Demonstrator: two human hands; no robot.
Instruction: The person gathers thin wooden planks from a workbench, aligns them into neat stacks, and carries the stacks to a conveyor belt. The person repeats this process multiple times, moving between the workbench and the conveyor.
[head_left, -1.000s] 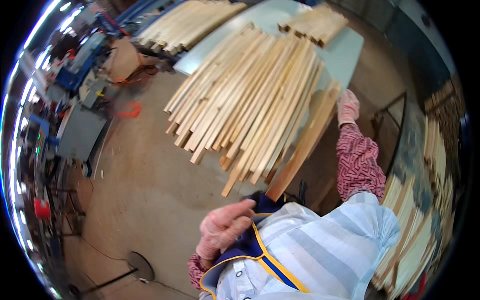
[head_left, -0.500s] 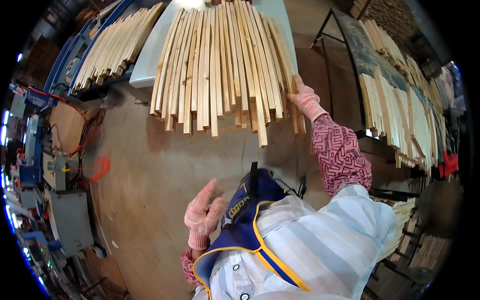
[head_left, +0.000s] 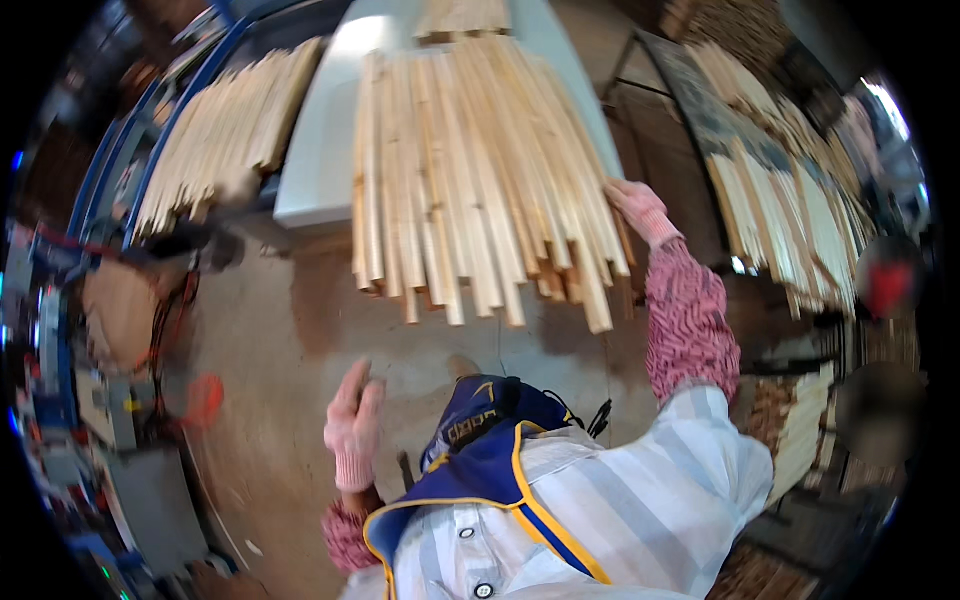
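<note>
Many long pale wooden strips [head_left: 450,190] lie side by side on a white table [head_left: 318,165], their uneven near ends jutting past its front edge. At the right side of this bundle, my right hand [head_left: 642,212] in a pink-and-white knit glove has its fingers closed on the outermost strip; motion blur softens the fingertips. My left hand [head_left: 354,425], gloved alike, hangs in the air to the left of my body, well short of the strips. Its fingers are stretched out and nothing is in it.
Another wooden bundle [head_left: 465,18] lies farther back on the table. More strips [head_left: 225,130] rest on a blue-framed machine at left. A dark table [head_left: 690,110] at right carries further strips [head_left: 790,220]. Grey control boxes [head_left: 155,510] and cables [head_left: 165,325] stand at left.
The strips have shifted to the right on the table, their left side showing more bare white surface. My right hand stays at their right side; my left hand has moved left.
</note>
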